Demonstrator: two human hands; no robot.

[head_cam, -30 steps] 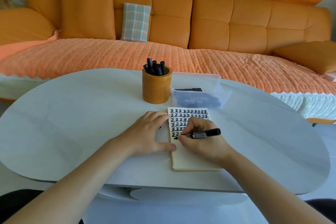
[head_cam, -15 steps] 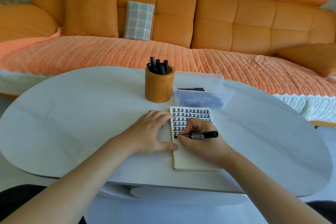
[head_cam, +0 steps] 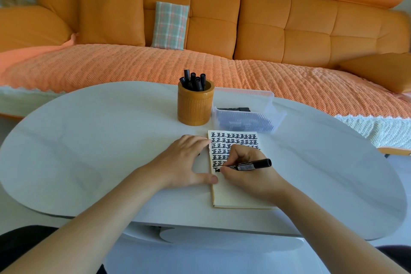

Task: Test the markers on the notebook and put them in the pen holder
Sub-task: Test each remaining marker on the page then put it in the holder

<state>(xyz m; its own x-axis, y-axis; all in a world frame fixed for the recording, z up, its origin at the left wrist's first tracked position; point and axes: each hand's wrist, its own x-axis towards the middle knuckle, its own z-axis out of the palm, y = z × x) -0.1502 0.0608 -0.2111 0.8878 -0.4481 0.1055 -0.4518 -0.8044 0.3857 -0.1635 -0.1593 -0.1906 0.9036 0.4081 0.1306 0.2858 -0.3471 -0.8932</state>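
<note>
One marker [head_cam: 249,165] is pinched by the right hand [head_cam: 249,173], tip on the notebook [head_cam: 235,198]; the page edge is pressed by the flat left hand [head_cam: 184,162].

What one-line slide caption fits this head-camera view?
Right hand tests a black marker on the notebook while the left hand steadies it.

A: Setting?
B: Home living room. An orange sofa [head_cam: 262,29] is filling the background, a plaid cushion [head_cam: 170,25] is leaning on its backrest, a woven throw [head_cam: 133,64] is covering the seat.
A: Foreground?
B: White tabletop [head_cam: 89,140] is sitting before it.
</note>
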